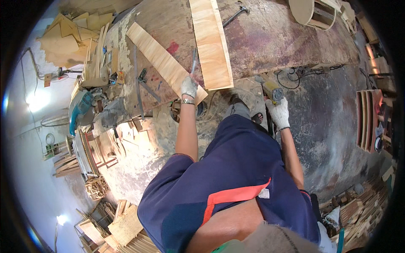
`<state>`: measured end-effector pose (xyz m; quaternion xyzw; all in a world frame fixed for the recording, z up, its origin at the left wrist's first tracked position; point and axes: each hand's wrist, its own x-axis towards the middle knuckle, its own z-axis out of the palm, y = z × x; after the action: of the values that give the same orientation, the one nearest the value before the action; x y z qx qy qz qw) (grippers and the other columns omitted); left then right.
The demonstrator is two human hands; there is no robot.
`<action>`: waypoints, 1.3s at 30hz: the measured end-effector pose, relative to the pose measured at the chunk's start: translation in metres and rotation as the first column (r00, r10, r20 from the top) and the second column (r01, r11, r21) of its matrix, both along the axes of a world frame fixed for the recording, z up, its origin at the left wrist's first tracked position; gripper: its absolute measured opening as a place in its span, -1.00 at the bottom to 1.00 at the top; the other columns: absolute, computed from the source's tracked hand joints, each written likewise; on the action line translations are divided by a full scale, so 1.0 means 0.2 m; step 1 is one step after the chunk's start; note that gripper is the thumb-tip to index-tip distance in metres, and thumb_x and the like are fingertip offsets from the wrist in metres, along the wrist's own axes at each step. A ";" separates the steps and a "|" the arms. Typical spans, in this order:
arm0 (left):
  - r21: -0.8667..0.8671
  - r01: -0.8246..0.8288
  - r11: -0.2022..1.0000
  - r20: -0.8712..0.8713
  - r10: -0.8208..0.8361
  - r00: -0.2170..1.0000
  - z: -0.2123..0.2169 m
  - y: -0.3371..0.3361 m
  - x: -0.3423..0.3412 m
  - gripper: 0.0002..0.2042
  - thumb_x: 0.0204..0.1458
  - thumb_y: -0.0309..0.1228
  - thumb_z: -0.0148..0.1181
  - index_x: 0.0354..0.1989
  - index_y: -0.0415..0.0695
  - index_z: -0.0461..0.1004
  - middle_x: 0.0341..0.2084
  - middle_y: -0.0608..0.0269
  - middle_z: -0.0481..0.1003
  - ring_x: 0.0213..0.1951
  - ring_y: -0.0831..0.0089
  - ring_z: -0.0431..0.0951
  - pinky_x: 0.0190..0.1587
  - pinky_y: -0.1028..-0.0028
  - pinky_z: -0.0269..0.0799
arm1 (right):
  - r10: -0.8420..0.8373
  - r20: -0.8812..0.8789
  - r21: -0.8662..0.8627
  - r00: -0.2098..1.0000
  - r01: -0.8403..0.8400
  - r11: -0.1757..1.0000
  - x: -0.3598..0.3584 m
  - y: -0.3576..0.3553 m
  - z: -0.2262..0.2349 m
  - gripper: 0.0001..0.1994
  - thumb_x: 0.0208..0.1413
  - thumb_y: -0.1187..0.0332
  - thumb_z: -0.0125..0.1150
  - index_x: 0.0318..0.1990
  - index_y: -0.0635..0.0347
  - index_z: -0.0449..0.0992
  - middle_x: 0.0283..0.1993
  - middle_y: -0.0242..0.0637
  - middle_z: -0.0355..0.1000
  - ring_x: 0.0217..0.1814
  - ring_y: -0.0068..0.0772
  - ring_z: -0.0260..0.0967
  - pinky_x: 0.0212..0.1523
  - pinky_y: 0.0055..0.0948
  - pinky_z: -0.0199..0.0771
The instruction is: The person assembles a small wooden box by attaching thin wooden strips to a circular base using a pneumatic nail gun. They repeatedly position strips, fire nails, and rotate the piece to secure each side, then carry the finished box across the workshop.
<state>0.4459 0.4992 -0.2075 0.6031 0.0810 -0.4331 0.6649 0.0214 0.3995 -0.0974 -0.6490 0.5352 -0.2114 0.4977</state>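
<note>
The left hand [189, 87], in a pale glove, is gripping a narrow plank [158, 57] near its closer end, the fingers wrapping over one edge, while the plank is slanting away to the left across a stained worktable [261, 42]. The right hand [278, 114], also gloved, is holding a yellow and grey tool [272, 92] beyond the table's near edge. A small white label [264, 193] is showing on the navy shirt [236, 160] below and between both grips, its print too small to make out. Just right of the left grip, a wider plank [212, 46] is lying lengthwise on the table; a hammer [235, 16] is resting farther beyond it. The tabletop is showing worn brown paint and a red stain [173, 47] just ahead of the left grip. Left of that grip, a dark green hand tool [142, 76] is lying on the table, and farther left a teal power saw [81, 107] is sitting before a pale wall [42, 160]. A black cable [291, 80] is looping just beyond the right grip, scuffed grey floor [320, 126] is spreading to its right, and curved boards [368, 122] are standing stacked farther right.
</note>
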 end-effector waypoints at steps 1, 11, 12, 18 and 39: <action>0.046 -0.019 0.999 -0.012 0.019 1.000 0.02 -0.03 0.03 -0.83 0.32 -0.24 0.22 -0.25 -0.06 0.52 -0.47 0.35 0.47 -0.44 0.38 0.52 -0.44 0.44 0.39 | -0.003 -0.012 -0.006 1.000 0.003 1.000 -0.03 0.01 0.00 -0.59 0.13 0.22 0.39 0.07 0.27 0.62 -0.03 -0.02 0.66 0.04 -0.05 0.63 0.03 -0.20 0.55; 0.421 -0.162 0.893 0.791 -0.273 0.547 -0.09 -0.32 0.24 -0.79 0.15 -0.28 0.21 -0.19 -0.14 0.62 -0.50 0.17 0.58 -0.40 0.26 0.57 -0.22 0.28 0.45 | 0.138 -0.100 -0.187 0.985 -0.155 0.970 -0.12 -0.19 -0.09 -0.65 0.08 0.31 0.45 -0.01 0.29 0.58 -0.29 -0.16 0.64 -0.25 -0.25 0.65 -0.22 -0.25 0.60; 0.555 -0.200 0.808 0.784 -0.426 0.451 -0.13 -0.34 0.25 -0.73 0.05 -0.25 0.31 -0.14 -0.13 0.64 -0.44 0.02 0.57 -0.26 0.08 0.63 -0.10 0.20 0.50 | 0.128 -0.070 -0.031 0.989 -0.130 0.991 -0.12 -0.23 -0.10 -0.62 0.07 0.31 0.48 0.00 0.30 0.59 -0.19 -0.11 0.66 -0.12 -0.22 0.65 -0.11 -0.26 0.59; 0.724 -0.379 0.576 0.678 -0.695 0.240 -0.31 -0.41 0.25 -0.67 0.03 -0.18 0.35 -0.16 -0.16 0.58 -0.17 -0.17 0.57 -0.03 -0.14 0.57 0.04 0.00 0.49 | 0.085 0.051 -0.152 0.995 -0.076 0.985 -0.07 -0.61 0.01 -0.62 0.11 0.31 0.49 0.02 0.32 0.59 -0.11 -0.16 0.67 -0.10 -0.31 0.65 -0.06 -0.32 0.58; 0.166 0.748 0.643 0.775 -0.554 0.305 1.21 -1.56 -1.13 -0.82 0.14 -0.45 0.36 -0.12 -0.21 0.68 -0.36 0.35 0.54 -0.39 0.65 0.36 -0.35 0.54 0.28 | -0.183 0.931 0.268 0.315 -0.253 0.930 -0.14 -1.42 0.40 -0.56 0.31 0.09 0.28 0.10 0.26 0.42 -0.08 -0.31 0.48 -0.50 -0.57 0.27 -0.40 -0.46 0.36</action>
<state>0.2191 0.1870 0.0341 0.6247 -0.5133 -0.3689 0.4584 -0.0060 0.1163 -0.0164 -0.3074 0.1564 -0.4357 0.8314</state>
